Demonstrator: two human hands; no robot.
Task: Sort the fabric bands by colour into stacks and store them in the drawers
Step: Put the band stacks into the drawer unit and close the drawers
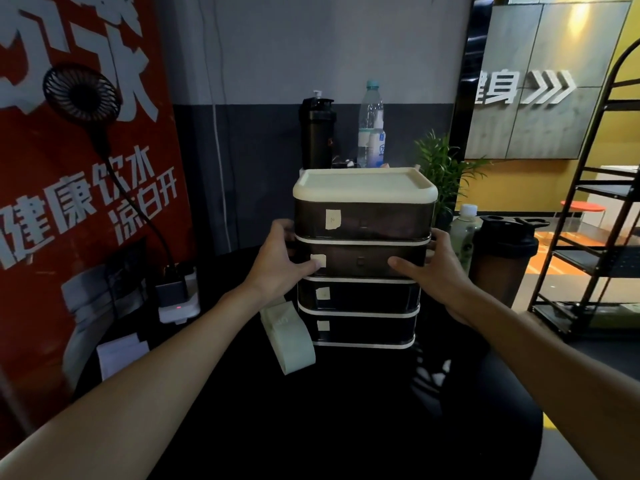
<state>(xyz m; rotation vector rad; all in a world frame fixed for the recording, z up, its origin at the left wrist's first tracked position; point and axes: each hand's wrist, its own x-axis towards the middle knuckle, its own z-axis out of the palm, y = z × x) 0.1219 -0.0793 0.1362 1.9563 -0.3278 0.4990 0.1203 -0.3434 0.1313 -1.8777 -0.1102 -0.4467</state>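
Head view: cream-topped dark plastic drawer unit (367,216) is gripped at its sides by left hand (280,265) and right hand (433,270); looks light, stiff, kinda slick, so best held there.

Drawer unit (363,188): four dark drawers under a cream lid, upright, fronts flush (each carries a pale tag, unreadable).
Grip: your left hand (280,265) and right hand (433,268) clasp its sides at the second drawer (360,261).
Fabric band (291,337): pale green, lying flat just beside the unit's lower left corner.
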